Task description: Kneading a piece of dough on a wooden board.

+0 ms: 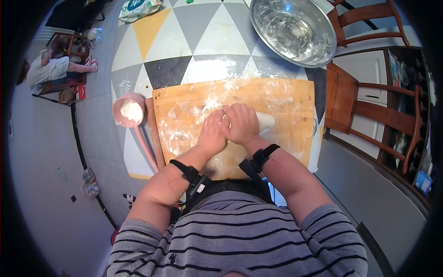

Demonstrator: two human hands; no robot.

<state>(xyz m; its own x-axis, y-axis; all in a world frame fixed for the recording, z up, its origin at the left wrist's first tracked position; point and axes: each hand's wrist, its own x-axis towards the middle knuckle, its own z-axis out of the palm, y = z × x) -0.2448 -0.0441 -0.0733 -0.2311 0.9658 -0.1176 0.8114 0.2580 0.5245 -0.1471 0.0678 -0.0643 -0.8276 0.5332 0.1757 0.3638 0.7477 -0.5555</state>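
Note:
A pale lump of dough (265,122) lies on a floured wooden board (287,98), showing mostly to the right of my hands. Both hands press down on it side by side, near the middle of the board. My left hand (213,130) has its fingers curled over the dough's left part. Against it rests my right hand (241,123), gripping the dough from above with its thumb touching the left hand. Much of the dough is hidden beneath my palms and fingers. White flour is smeared across the board around them.
Left of the board lie a wooden rolling pin (155,133) and a pink scoop (119,110) holding flour. A flour-dusted metal bowl (294,31) stands at the far right, a printed bag (140,8) at the far left. Wooden chairs (384,117) flank the table's right side. A person (52,69) is off to the left.

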